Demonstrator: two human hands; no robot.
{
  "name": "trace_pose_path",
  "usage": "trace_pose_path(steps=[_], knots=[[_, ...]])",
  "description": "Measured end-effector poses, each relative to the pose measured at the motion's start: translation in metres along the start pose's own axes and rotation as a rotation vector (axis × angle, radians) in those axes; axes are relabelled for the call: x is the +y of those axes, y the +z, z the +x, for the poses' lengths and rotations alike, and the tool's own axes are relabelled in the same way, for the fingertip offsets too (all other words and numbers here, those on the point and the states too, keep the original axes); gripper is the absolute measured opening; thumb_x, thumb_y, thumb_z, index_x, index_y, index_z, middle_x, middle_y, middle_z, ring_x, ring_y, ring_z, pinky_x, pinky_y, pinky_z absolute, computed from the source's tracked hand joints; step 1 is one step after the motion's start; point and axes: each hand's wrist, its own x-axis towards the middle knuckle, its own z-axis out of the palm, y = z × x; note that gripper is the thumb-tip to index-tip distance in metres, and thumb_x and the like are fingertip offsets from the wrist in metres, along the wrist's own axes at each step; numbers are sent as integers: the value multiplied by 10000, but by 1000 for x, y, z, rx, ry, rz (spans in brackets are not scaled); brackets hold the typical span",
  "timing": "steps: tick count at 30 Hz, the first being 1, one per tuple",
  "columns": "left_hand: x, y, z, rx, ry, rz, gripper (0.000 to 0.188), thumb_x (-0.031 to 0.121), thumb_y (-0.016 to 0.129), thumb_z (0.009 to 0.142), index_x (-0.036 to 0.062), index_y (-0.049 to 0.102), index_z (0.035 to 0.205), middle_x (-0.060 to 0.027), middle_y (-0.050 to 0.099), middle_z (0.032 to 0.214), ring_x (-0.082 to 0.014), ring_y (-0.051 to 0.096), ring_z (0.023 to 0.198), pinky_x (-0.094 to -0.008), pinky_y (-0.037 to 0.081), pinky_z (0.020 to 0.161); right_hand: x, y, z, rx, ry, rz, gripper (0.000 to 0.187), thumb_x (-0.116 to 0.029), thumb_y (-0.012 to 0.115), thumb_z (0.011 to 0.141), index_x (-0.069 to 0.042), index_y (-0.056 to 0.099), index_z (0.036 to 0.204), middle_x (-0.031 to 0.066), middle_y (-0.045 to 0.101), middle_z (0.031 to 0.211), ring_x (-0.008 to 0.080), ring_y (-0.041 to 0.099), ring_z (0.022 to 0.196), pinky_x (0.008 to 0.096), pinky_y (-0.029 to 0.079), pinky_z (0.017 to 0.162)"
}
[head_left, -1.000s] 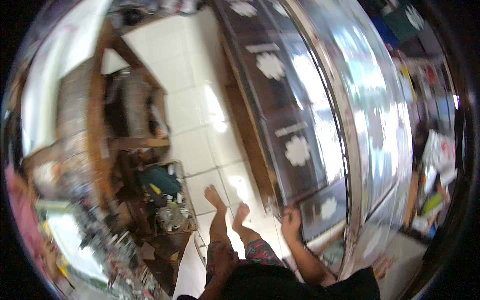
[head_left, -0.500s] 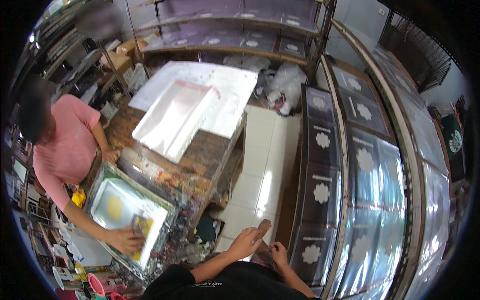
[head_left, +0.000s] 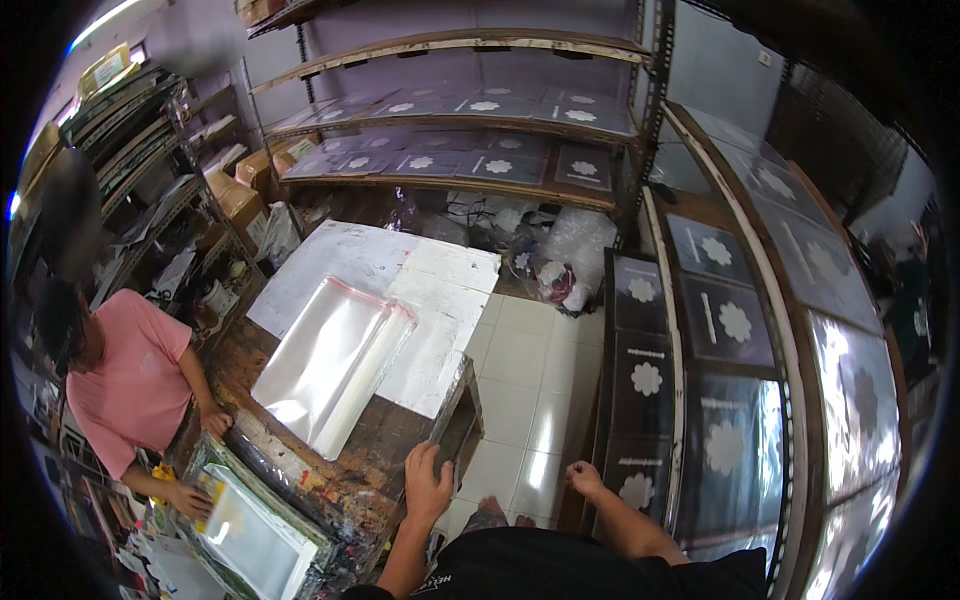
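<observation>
My left hand (head_left: 428, 482) is raised near the front right edge of the wooden table (head_left: 322, 385), its fingers stretched out and nothing in them. To the right, my right hand (head_left: 583, 478) hangs over the gap beside the drying rack, fingers curled, with nothing visible in them. A stack of clear plastic sheets (head_left: 325, 360) lies on a white board (head_left: 440, 270) on the table, beyond my left hand. At the table's near left stands a printing screen frame (head_left: 258, 530). A co-worker in a pink shirt (head_left: 130, 375) rests one hand on it.
Right of me, rack shelves (head_left: 676, 400) hold clear sheets printed with pale flower shapes (head_left: 722, 446). A back shelf (head_left: 450, 183) carries more printed sheets. Plastic bags (head_left: 578, 255) lie beneath it. White floor tiles (head_left: 522, 380) run between table and rack.
My hands, close together before, have moved apart, the left toward the table and the right toward the rack. My view has tilted up. The co-worker's hand has shifted across the screen frame.
</observation>
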Motion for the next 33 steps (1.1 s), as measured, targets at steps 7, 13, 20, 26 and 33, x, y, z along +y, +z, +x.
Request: trace_pose_path(steps=[7, 13, 20, 26, 33], knots=[[9, 46, 52, 92, -142, -194, 287, 116, 656, 885, -15, 655, 1141, -194, 637, 1171, -362, 615, 1112, -410, 490, 964, -77, 5, 121, -207, -70, -194, 94, -104, 587, 959, -29, 617, 1006, 67, 640, 846, 197, 643, 779, 355, 543, 623], [14, 82, 158, 64, -142, -229, 287, 131, 625, 917, 13, 633, 1179, -163, 628, 1199, -344, 618, 1106, -407, 504, 950, -131, -33, 199, -378, -123, -405, 124, -89, 627, 930, 4, 634, 1011, 95, 654, 825, 177, 616, 686, 336, 521, 619], [-5, 89, 244, 228, -152, -116, 274, 165, 612, 925, 19, 635, 1155, -148, 628, 1175, -338, 622, 1060, -422, 518, 894, -272, -40, 253, -294, -48, -581, 218, -37, 578, 913, 77, 606, 1096, 178, 664, 890, 250, 685, 773, 377, 559, 659], [-8, 103, 293, 469, -340, -61, 274, 137, 610, 915, 17, 639, 1160, -158, 637, 1164, -349, 625, 1052, -421, 517, 892, -178, -87, 538, -667, -525, -963, 291, -96, 592, 918, 56, 619, 1165, 147, 684, 984, 251, 701, 843, 354, 555, 673], [11, 164, 345, 826, -709, -85, 241, 114, 616, 929, 8, 645, 1142, -175, 645, 1149, -355, 644, 1008, -400, 528, 860, -412, -11, 575, -768, -152, -729, 227, -143, 599, 954, -6, 597, 1134, 112, 666, 933, 218, 692, 677, 312, 504, 516]])
